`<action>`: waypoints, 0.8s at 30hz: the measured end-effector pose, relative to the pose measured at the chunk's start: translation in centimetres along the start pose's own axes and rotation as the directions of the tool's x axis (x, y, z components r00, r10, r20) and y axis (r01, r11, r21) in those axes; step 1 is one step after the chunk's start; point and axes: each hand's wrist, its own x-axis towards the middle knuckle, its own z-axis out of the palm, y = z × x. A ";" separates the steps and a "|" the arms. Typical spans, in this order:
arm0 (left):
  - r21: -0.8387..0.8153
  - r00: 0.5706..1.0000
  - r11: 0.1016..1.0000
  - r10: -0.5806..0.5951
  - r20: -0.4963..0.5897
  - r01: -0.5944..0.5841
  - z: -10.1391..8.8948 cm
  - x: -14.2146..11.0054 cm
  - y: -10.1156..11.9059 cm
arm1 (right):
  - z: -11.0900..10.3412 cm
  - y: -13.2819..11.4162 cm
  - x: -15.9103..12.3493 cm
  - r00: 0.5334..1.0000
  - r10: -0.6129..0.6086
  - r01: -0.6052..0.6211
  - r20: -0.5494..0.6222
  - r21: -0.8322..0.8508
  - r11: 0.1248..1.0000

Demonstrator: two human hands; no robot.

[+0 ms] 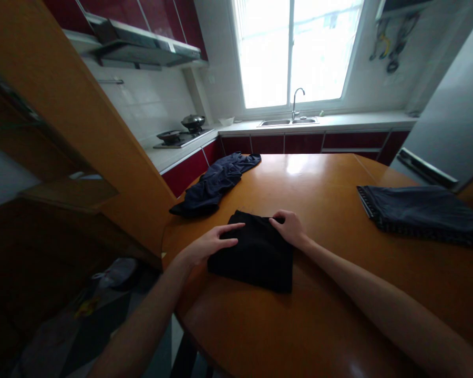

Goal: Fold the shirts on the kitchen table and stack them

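A black folded garment (256, 260) lies flat on the wooden table (323, 194) in front of me; its exact kind cannot be made out. My left hand (208, 244) rests at its left side with fingers apart, the fingertips over the cloth. At the far right corner, my right hand (290, 228) pinches the edge of the black cloth between thumb and fingers. Beyond my left hand, a crumpled dark blue garment (216, 184) is spread along the table's far left edge. On the right sits a folded dark garment pile (425, 210) with striped edges.
A wooden partition (114, 136) rises close on the left. Behind the table run a counter with a sink (276, 123) and a stove (185, 137) with two pans. A large pale appliance (453, 105) stands at the right. Bags (118, 270) lie on the floor at lower left.
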 end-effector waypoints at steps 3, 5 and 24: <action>0.107 0.998 0.993 0.047 -0.031 -0.043 -0.1 -0.5 0.5 | 0.0 0.0 -0.2 0.999 -0.041 0.042 -0.032 0.030 0.999; 0.154 0.995 0.984 0.096 -0.039 -0.089 -0.5 -0.6 0.2 | 0.1 0.0 -0.2 0.998 -0.055 0.056 -0.028 0.049 0.997; -0.248 1.000 0.968 0.021 0.002 -0.020 -1.8 -0.8 -4.0 | 0.1 0.9 1.1 0.996 0.038 -0.029 -0.078 0.106 0.994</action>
